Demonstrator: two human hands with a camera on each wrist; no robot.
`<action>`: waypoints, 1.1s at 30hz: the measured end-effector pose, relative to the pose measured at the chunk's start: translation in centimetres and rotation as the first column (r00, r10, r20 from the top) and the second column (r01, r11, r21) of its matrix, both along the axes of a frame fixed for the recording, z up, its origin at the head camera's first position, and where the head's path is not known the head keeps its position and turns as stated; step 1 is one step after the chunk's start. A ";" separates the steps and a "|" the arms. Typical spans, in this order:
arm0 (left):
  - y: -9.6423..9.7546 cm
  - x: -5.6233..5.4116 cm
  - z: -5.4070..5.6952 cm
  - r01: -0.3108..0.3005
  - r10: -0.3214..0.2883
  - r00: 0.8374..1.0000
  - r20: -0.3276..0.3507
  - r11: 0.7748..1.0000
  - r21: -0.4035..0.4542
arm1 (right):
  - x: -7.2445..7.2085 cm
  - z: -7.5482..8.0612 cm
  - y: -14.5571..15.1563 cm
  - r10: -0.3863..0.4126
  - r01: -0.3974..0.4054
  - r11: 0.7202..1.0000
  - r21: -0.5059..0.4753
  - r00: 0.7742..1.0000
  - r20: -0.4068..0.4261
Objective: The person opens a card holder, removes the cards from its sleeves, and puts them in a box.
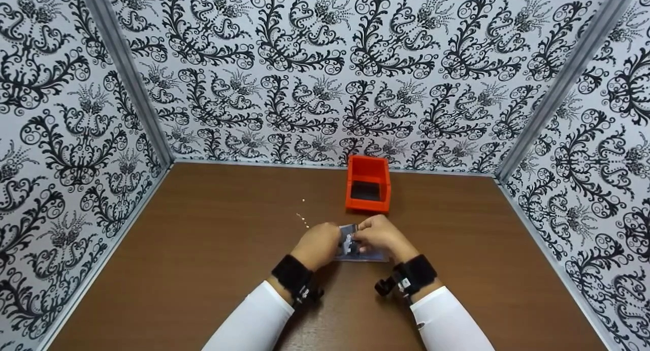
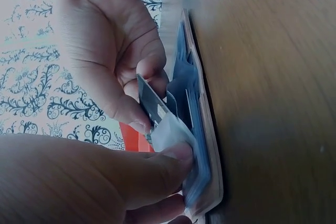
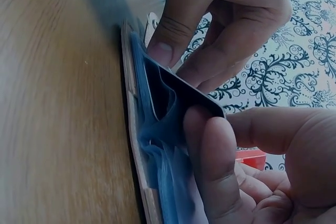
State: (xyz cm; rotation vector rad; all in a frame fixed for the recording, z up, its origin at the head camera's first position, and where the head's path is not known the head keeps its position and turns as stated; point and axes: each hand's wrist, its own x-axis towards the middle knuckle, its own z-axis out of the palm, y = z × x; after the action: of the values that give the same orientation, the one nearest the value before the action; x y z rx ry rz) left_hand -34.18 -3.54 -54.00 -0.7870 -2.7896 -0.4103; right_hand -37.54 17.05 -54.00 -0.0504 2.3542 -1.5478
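A card holder (image 1: 373, 255) with clear bluish plastic sleeves (image 3: 176, 182) lies spread on the table, its pale outer edge showing in both wrist views. My left hand (image 1: 320, 244) pinches a sleeve at its near side, the thumb pressed on the plastic in the left wrist view. With thumb and finger, my right hand (image 1: 381, 234) grips the corner of a thin dark card (image 3: 191, 95). That card stands tilted at the mouth of the sleeve, partly inside it. Its lower part is hidden by the plastic and my left fingers.
Just beyond my hands stands an orange bin (image 1: 368, 169) with something dark in its bottom. Several tiny pale specks (image 1: 303, 219) show on the brown table (image 1: 228, 229) left of the bin. Patterned walls (image 1: 304, 97) enclose the back and sides.
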 end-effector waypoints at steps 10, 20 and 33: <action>-0.4 -0.5 -0.9 0.031 -0.030 0.997 -0.067 0.999 0.018 | 0.0 0.4 0.2 -0.055 0.060 0.996 0.062 0.995 -0.079; -0.3 0.3 0.3 0.010 -0.011 0.999 -0.030 0.999 -0.035 | 0.0 1.1 0.5 -0.112 0.137 0.978 0.157 0.981 -0.157; -0.4 -0.5 -1.0 0.014 -0.016 0.997 -0.073 1.000 -0.023 | -0.2 2.0 1.8 -0.125 0.157 0.967 0.200 0.978 -0.167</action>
State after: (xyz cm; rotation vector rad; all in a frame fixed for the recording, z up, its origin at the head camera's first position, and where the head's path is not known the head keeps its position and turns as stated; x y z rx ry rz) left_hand -34.64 -3.98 -54.97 -0.8119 -2.7269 -0.3457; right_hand -37.75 18.81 -52.02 0.0513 2.6852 -1.3876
